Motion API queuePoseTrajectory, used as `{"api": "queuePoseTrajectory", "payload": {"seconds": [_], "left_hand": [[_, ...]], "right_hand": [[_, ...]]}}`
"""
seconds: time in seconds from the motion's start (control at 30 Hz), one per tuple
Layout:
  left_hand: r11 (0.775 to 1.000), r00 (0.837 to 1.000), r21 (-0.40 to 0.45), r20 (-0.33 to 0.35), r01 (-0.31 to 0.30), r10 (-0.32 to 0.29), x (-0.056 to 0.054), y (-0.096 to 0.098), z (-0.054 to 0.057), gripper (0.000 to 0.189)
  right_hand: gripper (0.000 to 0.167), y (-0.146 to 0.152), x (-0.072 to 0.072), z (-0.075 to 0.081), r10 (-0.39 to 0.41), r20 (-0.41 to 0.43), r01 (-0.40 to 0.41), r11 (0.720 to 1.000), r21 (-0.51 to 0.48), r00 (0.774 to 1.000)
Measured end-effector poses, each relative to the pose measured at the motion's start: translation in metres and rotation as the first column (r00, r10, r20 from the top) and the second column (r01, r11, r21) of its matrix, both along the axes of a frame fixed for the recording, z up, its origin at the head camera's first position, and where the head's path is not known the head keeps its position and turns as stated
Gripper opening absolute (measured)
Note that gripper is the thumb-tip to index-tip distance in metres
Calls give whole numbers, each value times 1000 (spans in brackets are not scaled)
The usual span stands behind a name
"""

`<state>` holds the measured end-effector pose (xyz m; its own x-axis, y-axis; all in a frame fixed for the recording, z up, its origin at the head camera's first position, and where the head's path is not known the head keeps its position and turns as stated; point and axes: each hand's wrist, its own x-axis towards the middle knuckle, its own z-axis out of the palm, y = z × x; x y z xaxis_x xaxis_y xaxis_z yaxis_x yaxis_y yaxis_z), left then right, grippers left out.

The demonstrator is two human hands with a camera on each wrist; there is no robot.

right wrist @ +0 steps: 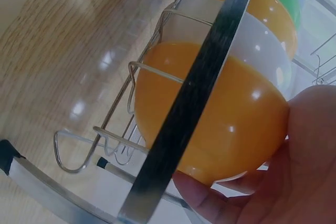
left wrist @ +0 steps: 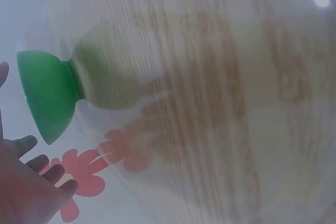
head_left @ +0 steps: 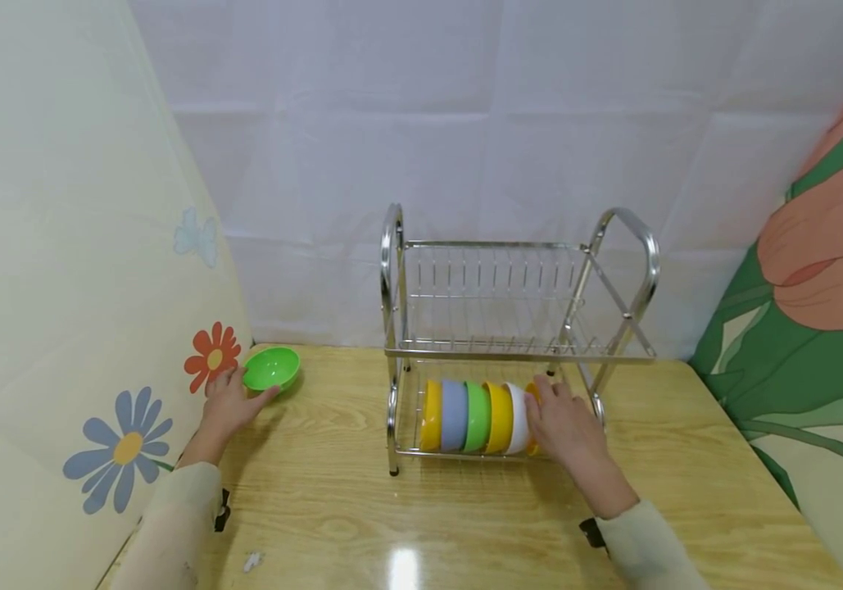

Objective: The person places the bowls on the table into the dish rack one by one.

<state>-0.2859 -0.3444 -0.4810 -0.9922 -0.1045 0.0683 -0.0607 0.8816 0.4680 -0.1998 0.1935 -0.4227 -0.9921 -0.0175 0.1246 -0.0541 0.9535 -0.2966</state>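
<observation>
At the table's far left stands a green bowl, mouth up. My left hand is beside it, thumb and fingers spread; the left wrist view shows the fingers relaxed near the rim, not wrapped round it. My right hand reaches into the lower tier of a metal dish rack. It holds an orange bowl standing on its side at the row's right end. Left of that are a white bowl, a yellow bowl, another green bowl, a blue-grey bowl and one more yellow bowl.
The rack's upper tier has wire slots, and curved side handles rise above it. A flat metal bar crosses in front of the orange bowl. A white cloth hangs behind the wooden table; flowered panels flank both sides.
</observation>
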Motion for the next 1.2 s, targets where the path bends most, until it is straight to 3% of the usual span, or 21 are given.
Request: {"api": "queuePoseTrajectory", "payload": {"seconds": [0.43, 0.73, 1.03, 1.2], "left_hand": [[997, 1000, 75, 3, -2, 2, -11, 12, -2, 104], [998, 1000, 70, 1, -11, 11, -19, 15, -7, 112], [997, 1000, 75, 12, -5, 4, -26, 16, -12, 120], [996, 999, 84, 11, -32, 31, -28, 16, -16, 122]], "right_hand": [[48, 2, -3, -8, 6, -7, -7, 999, -39, 1000], [59, 0, -3, -12, 14, -26, -15, 998, -62, 1000], [60, 1, -3, -13, 24, -43, -26, 997, -66, 999], [61, 0, -3, -14, 33, -44, -36, 997, -69, 998]]}}
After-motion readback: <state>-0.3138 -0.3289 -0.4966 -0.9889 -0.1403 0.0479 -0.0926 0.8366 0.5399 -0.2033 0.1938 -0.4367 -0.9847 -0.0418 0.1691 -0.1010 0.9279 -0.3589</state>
